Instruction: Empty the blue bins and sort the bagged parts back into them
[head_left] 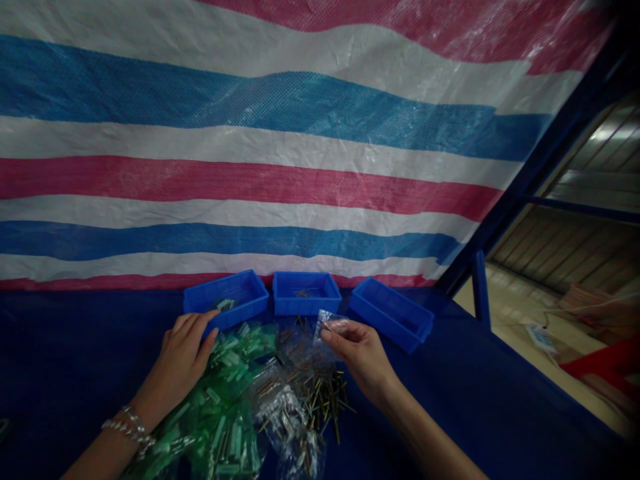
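Right hand [361,350] pinches a small clear plastic bag [327,325] just right of frame center, held upright, long axis roughly vertical. Left hand [183,357] lies open and flat on the green plastic pieces [225,407], gripping nothing. Brass screws [315,393] still sit heaped between the hands. Behind them, three blue trays [306,292] look almost bare, so most sorting seems left. Striped tarp [250,133] fills the top.

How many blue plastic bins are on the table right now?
3, in a row by the striped tarp: left blue plastic bin by the left hand, middle bin, right bin. None looks hidden.
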Motion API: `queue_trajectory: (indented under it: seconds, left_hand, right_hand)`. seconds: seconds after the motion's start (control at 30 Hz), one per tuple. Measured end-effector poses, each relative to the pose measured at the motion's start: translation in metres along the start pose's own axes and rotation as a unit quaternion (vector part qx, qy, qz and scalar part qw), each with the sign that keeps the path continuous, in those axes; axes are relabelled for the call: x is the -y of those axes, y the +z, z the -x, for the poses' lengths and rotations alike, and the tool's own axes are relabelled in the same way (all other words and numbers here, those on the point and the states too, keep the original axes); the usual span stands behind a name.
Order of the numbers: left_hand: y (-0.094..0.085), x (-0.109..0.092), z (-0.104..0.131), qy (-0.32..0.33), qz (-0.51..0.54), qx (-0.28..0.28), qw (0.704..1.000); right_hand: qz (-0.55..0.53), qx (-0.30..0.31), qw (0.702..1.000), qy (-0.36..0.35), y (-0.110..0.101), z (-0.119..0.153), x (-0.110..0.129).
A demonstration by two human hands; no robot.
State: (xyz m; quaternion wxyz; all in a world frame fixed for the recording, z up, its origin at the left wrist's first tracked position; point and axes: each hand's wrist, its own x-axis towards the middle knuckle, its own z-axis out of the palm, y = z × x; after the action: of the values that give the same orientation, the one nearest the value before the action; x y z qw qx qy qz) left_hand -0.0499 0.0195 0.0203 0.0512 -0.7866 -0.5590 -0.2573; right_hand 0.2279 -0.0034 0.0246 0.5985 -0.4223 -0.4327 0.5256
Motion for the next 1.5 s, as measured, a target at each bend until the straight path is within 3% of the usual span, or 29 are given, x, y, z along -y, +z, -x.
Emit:
queue_trajectory:
  seconds: [0.23, 0.47, 0.93, 1.13, 1.5]
  left_hand:
    - [0.005, 0.005, 0.000, 0.026, 0.014, -0.026, 0.999]
    - [0.003, 0.003, -0.001, 0.031, 0.019, -0.035, 0.999]
    - [0.008, 0.006, -0.001, 0.040, 0.014, -0.034, 0.999]
    - [0.007, 0.005, 0.000, 0.038, 0.012, -0.031, 0.999]
    - [0.004, 0.003, -0.001, 0.037, 0.023, -0.030, 0.999]
  right_hand:
    - [0.015, 0.037, 0.999, -0.022, 0.000, -0.001, -0.007]
    - [0.047, -0.001, 0.997, -0.061, 0.001, 0.000, -0.003]
    - [-0.002, 0.073, 0.997, 0.004, 0.005, 0.005, 0.004]
    - [-0.058, 0.067, 0.995, 0.038, 0.004, 0.005, 0.003]
    - [-0.060, 0.120, 0.991, -0.008, 0.007, 0.006, 0.005]
